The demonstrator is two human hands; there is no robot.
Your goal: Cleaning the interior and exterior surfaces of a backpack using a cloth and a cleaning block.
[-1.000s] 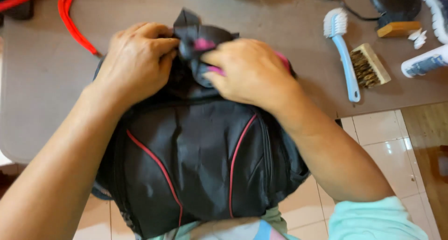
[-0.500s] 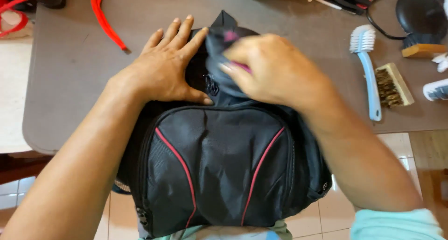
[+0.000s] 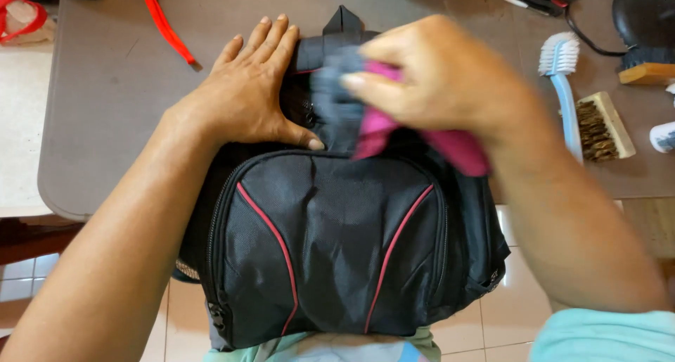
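- The grey table (image 3: 126, 109) fills the upper part of the frame, its rounded corner at the left edge; tiled floor (image 3: 14, 277) shows below it.
- The black backpack (image 3: 337, 249) with red piping lies in the middle and lower centre, its top on the table and its bottom hanging over the table edge toward the person. It sits about where it did half a second ago.
- The left hand (image 3: 246, 94), upper centre-left, lies flat and open on the top of the backpack, fingers together and pointing to the upper right; it holds nothing and only presses down. A second ago it was curled, gripping the fabric.
- The right hand (image 3: 436, 80), upper centre-right, is closed around a pink cloth (image 3: 450, 140) and is blurred. The cloth touches the backpack's top beside the carry handle (image 3: 341, 28). The hand has shifted slightly compared with half a second ago, with more of the cloth showing beneath it.
- A blue-handled brush (image 3: 562, 87) with white bristles and a wooden wire brush (image 3: 601, 126) lie side by side at the right.
- A red strap (image 3: 165, 24) lies at the upper left.
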